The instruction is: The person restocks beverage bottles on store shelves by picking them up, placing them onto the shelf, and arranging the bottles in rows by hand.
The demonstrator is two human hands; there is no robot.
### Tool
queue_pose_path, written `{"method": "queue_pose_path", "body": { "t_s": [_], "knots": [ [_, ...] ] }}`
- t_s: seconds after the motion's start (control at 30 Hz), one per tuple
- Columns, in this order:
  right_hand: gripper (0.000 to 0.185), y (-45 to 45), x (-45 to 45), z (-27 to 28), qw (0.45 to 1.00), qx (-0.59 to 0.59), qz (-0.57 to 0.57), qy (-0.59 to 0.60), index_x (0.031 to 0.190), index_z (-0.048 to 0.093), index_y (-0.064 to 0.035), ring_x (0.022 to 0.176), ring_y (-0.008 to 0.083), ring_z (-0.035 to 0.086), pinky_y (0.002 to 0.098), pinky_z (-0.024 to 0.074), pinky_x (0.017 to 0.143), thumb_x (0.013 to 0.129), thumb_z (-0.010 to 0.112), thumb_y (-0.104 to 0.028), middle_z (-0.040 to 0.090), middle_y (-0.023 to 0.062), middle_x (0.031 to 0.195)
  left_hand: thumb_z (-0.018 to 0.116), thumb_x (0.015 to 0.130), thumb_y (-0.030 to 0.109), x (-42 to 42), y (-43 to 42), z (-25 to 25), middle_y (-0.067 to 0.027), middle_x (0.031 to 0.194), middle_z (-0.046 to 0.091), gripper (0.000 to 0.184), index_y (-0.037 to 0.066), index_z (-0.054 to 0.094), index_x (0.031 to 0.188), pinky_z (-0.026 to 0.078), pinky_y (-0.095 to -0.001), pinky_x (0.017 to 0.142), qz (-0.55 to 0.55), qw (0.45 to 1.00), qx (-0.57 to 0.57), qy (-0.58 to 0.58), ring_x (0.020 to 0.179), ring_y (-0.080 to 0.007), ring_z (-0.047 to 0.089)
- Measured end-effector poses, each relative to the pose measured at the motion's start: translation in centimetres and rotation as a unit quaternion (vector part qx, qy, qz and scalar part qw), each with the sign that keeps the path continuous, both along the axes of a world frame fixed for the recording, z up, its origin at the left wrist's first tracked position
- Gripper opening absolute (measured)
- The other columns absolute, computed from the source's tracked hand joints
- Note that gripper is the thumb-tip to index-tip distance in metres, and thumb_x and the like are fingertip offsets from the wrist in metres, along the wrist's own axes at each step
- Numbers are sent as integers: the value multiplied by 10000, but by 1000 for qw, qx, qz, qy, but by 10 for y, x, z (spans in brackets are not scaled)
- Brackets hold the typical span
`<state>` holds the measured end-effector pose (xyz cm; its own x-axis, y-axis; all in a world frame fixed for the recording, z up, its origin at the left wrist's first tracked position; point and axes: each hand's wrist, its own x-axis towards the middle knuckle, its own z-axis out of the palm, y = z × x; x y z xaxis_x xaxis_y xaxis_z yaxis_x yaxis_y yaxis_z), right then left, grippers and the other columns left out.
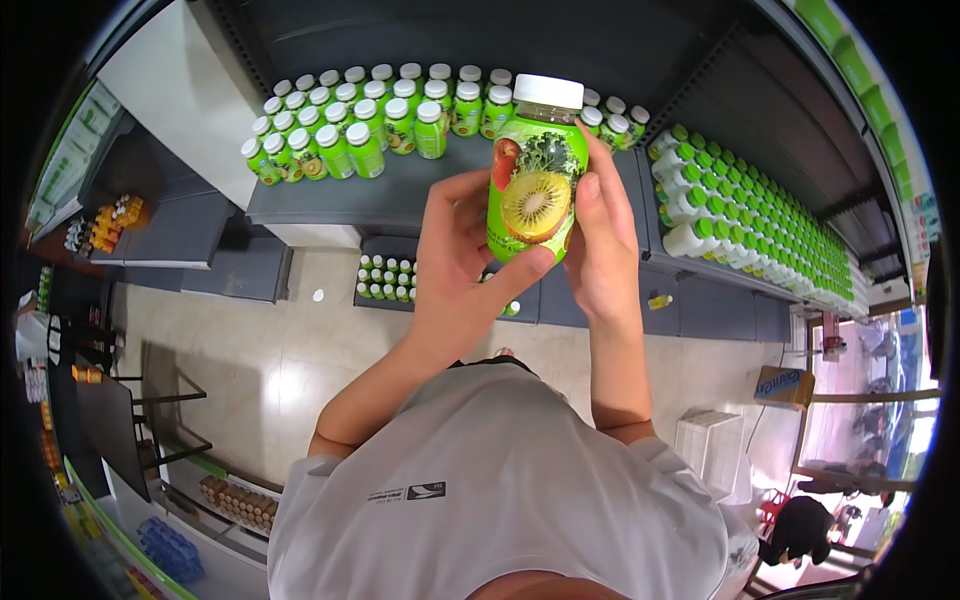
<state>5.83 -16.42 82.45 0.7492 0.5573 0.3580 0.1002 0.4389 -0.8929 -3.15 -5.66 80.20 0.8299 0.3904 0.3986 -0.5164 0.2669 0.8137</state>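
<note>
Between my two hands is an upright green juice bottle with a white cap, its label printed with a kiwi half, leafy greens and a red fruit. My left hand wraps the bottle's lower left side, the thumb lying across its base. On the other side, my right hand grips it with fingers behind and the thumb along the edge. Behind the bottle, rows of similar green bottles with white caps stand on a dark grey shelf; some more show to the right of my hands.
To the right, a long shelf carries many white bottles with green caps. Small bottles stand on a lower shelf. A cardboard box, a white crate and a person in dark clothing are at right. A dark table stands left.
</note>
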Motion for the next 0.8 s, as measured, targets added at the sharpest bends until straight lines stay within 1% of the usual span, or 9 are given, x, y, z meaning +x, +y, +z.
{"method": "queue_pose_path", "body": {
  "t_s": [0.17,0.33,0.43,0.47,0.57,0.63,0.67,0.73,0.8],
  "knots": [
    [630,-22,-1,-2,1000,8,-5,13,1504,350,-7,1310,187,457,315,361,1091,1039,514,-399,479,119,1419,826,790,44,3,-14,-4,-165,1327,518,754,6,348,1372,476,-373,1020,-17,999,49,-11,1235,-230,548],
    [643,-38,-1,-1,999,2,-18,32,1507,348,-6,1291,181,477,301,379,1074,1039,509,-417,495,110,1408,834,776,33,9,-28,-4,-155,1323,520,779,2,346,1382,484,-359,998,-8,997,72,-20,1218,-214,554],
    [599,-42,-2,-5,999,16,-42,27,1482,379,0,1265,180,501,307,393,1062,1044,508,-387,528,104,1373,832,774,24,6,-33,-3,-153,1314,526,769,-6,357,1379,488,-353,985,27,993,116,-11,1201,-207,562],
    [562,-43,-2,-8,998,14,-57,13,1462,399,3,1252,180,511,314,399,1057,1041,521,-350,543,106,1355,831,774,20,4,-34,-3,-153,1309,529,765,-9,362,1377,490,-351,982,41,990,132,-4,1196,-205,565],
    [461,-48,-3,-14,995,10,-95,-33,1399,457,8,1214,180,540,333,417,1041,1020,564,-232,583,113,1306,819,784,16,0,-38,-7,-156,1299,541,739,-18,372,1372,490,-355,985,54,992,117,-5,1190,-206,569],
    [408,-50,-10,-7,991,10,-115,-67,1355,489,8,1192,181,556,342,426,1031,992,597,-143,605,120,1276,811,792,20,-3,-36,-7,-155,1302,543,728,-19,371,1370,489,-360,991,-4,1000,20,10,1193,-208,567],
    [406,-50,-14,-6,991,5,-113,-72,1347,494,9,1187,183,559,342,429,1024,977,609,-115,608,123,1272,808,795,22,-4,-34,-7,-155,1303,544,722,-20,371,1369,489,-363,994,-34,999,-29,18,1195,-209,566],
    [408,-51,-20,-4,991,-7,-106,-84,1329,504,9,1178,187,566,344,437,1012,948,632,-61,614,131,1264,788,831,73,-6,-31,-16,-158,1313,553,671,-5,381,1359,486,-371,1008,-58,997,-57,5,1201,-216,564],
    [459,-52,-29,-6,987,-27,-118,-106,1354,505,13,1183,194,566,344,442,1006,926,653,-54,586,130,1307,783,845,103,-10,-23,-21,-158,1314,560,653,5,386,1354,485,-375,1011,-102,990,-97,6,1206,-218,561]
  ]
}}
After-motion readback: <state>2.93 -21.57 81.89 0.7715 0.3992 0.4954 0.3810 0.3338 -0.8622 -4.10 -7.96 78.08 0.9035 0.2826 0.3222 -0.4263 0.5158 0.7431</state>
